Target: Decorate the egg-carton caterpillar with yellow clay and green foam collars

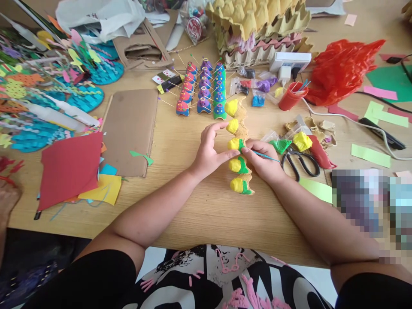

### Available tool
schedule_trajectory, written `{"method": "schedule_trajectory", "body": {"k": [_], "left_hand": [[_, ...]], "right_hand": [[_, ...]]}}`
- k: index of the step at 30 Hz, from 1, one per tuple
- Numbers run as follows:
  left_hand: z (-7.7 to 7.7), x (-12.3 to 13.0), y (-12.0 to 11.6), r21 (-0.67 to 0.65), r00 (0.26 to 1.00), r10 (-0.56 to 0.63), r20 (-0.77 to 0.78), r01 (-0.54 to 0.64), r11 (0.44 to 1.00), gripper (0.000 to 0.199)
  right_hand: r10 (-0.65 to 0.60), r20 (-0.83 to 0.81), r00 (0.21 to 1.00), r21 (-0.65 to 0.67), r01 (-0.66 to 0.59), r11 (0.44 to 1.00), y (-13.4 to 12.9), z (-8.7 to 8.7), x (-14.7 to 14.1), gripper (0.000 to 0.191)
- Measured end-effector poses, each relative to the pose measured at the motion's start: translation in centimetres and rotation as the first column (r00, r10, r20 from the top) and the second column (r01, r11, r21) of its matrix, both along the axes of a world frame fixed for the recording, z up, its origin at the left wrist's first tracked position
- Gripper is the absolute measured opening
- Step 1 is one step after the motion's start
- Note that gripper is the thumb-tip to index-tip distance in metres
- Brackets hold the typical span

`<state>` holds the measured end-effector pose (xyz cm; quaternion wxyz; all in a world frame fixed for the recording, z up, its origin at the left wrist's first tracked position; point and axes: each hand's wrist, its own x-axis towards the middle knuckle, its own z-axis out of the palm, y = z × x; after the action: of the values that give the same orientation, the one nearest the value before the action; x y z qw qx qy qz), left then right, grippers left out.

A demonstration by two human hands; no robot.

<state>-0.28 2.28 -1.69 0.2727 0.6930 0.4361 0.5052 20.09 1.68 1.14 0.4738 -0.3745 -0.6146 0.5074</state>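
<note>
An egg-carton strip [241, 115] stretches away from me above the table, its cups capped with yellow clay [236, 185]. Green clay [245, 187] covers the sides of the nearer cups. My left hand [209, 148] grips the strip from the left, with finger and thumb against the cups. On the other side, my right hand [265, 161] holds a thin blue stick tool [269, 157] while its fingertips press at the green clay on the middle cup. Black-handled scissors [301, 163] and packets of green clay [280, 146] and yellow clay [302, 140] lie just right of that hand.
Finished clay-covered carton caterpillars [204, 92] stand in rows beyond. A cardboard sheet [130, 133] and red paper [71, 169] lie left. Stacked egg trays [257, 25], a red cup [292, 96] and a red plastic bag [343, 71] are farther back. Another person's hand [8, 197] shows far left.
</note>
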Motion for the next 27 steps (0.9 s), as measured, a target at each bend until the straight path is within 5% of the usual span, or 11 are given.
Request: {"method": "schedule_trajectory", "body": {"k": [6,11,16,27], "left_hand": [[0.4,0.7,-0.2,-0.226,0.921,-0.005,0.391,0.101,0.969,0.065],[1.2,1.7,-0.4,-0.448,0.705,0.043,0.708,0.401,0.799,0.058],[2.1,1.6,-0.4,-0.466,0.586,0.069,0.807,0.561,0.684,0.048],[1.9,1.2,-0.4,-0.438,0.569,0.049,0.821,0.572,0.694,0.033]], "right_hand": [[-0.061,-0.113,0.992,-0.051,0.056,0.997,-0.2,-1.2,-0.1,0.027],[-0.043,-0.24,0.97,-0.22,-0.011,0.975,-0.2,-2.1,-0.5,0.033],[-0.027,-0.261,0.965,-0.295,-0.053,0.954,-0.3,-1.7,-0.8,0.035],[-0.107,-0.377,0.92,-0.395,-0.056,0.917,-0.4,-0.8,-1.3,0.035]]}}
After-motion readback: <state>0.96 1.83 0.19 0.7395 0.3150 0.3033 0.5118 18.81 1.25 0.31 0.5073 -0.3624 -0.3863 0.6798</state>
